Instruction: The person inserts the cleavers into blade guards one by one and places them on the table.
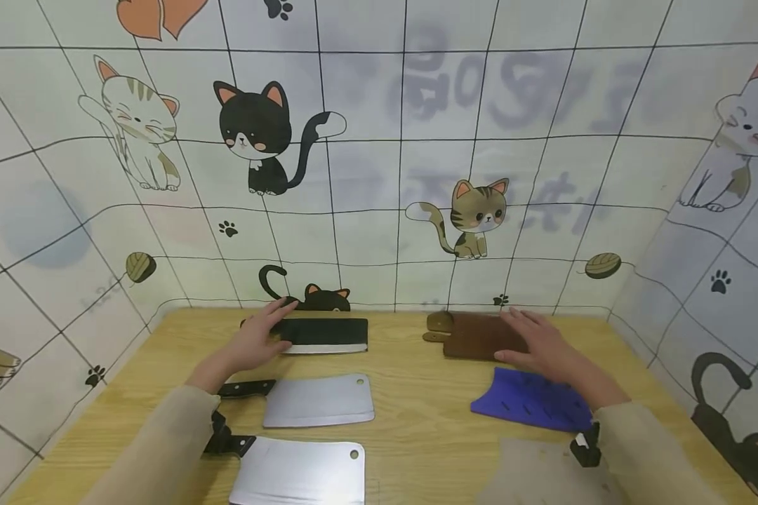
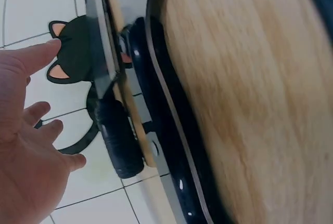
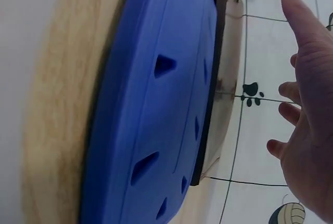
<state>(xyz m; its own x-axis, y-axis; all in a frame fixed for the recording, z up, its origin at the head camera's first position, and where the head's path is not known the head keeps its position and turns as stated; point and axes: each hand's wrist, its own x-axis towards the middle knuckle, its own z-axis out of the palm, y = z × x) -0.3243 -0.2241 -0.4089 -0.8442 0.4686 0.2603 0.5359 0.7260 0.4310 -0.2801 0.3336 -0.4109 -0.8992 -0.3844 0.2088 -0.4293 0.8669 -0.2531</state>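
Observation:
My left hand [image 1: 253, 344], fingers spread and holding nothing, hovers by the handle end of a dark-bladed cleaver [image 1: 328, 333] with a pale cutting edge. In the left wrist view, the hand [image 2: 31, 115] is apart from this cleaver's black handle [image 2: 117, 135]. My right hand [image 1: 543, 344], thumb apart from the fingers, hovers over the right end of a flat brown piece [image 1: 476, 337] with two rounded tabs. In the right wrist view, the hand [image 3: 312, 109] holds nothing. A blue slotted plastic piece [image 1: 530, 403] lies just nearer than the right hand.
Two silver cleavers with black handles lie at the front left, a middle one [image 1: 322, 401] and a nearest one [image 1: 303, 470]. A greyish flat sheet [image 1: 530, 470] lies front right, partly under the right sleeve. Cat-printed sheeting [image 1: 366, 161] surrounds the wooden table [image 1: 417, 421].

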